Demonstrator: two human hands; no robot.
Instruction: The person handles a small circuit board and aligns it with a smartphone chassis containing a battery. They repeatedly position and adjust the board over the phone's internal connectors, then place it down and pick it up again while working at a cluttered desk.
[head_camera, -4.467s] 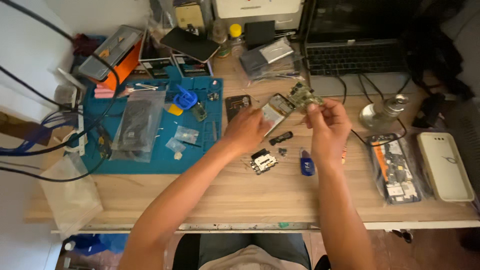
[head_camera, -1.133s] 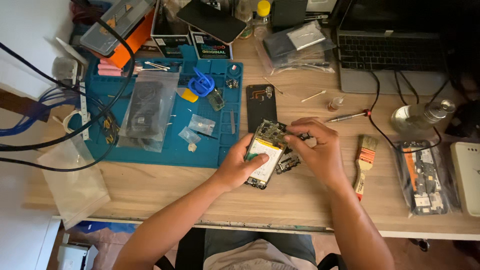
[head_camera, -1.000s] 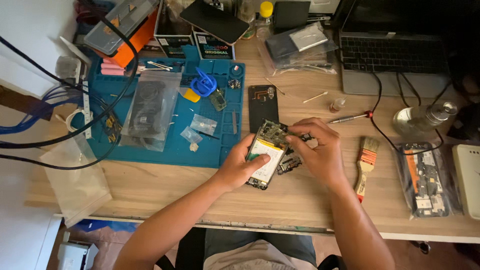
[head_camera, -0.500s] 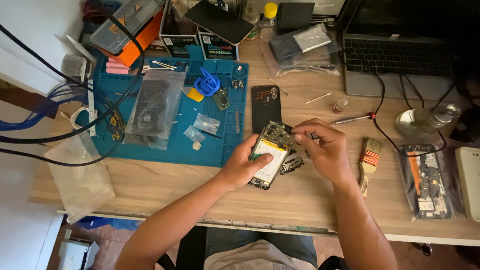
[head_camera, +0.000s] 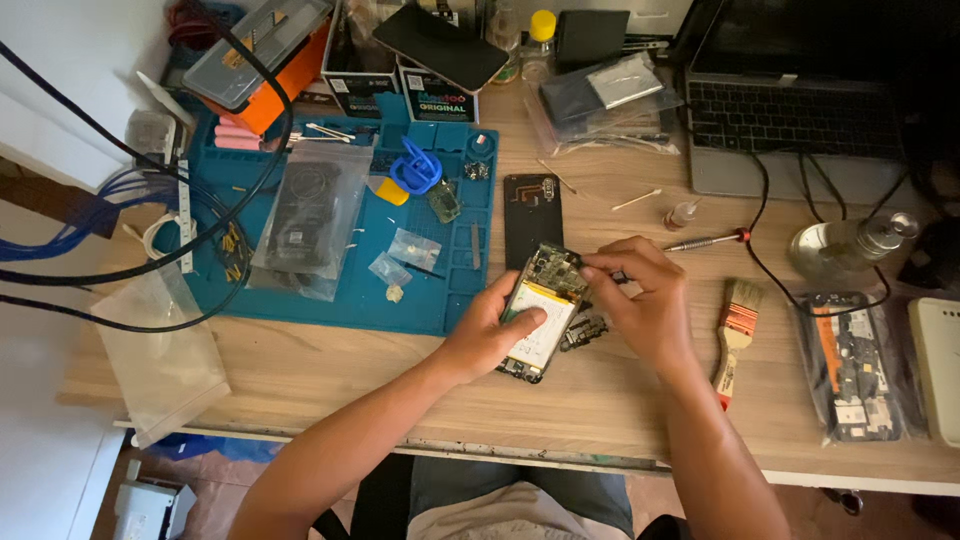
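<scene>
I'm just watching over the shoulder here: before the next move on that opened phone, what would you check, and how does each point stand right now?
1. Opened phone held steady: ok, the left hand grips its lower half, thumb across the pale battery.
2. Right hand on the work spot: ok, its fingers pinch at the phone's top edge, by the circuit board.
3. What the fingers pinch: cannot tell, too small to see.
4. Loose dark part clear of the hands: not ok, it lies on the wooden table right between them.
5. Screwdriver within reach: ok, just beyond the right hand.
6. Brush handy: ok, beside the right wrist.
</scene>
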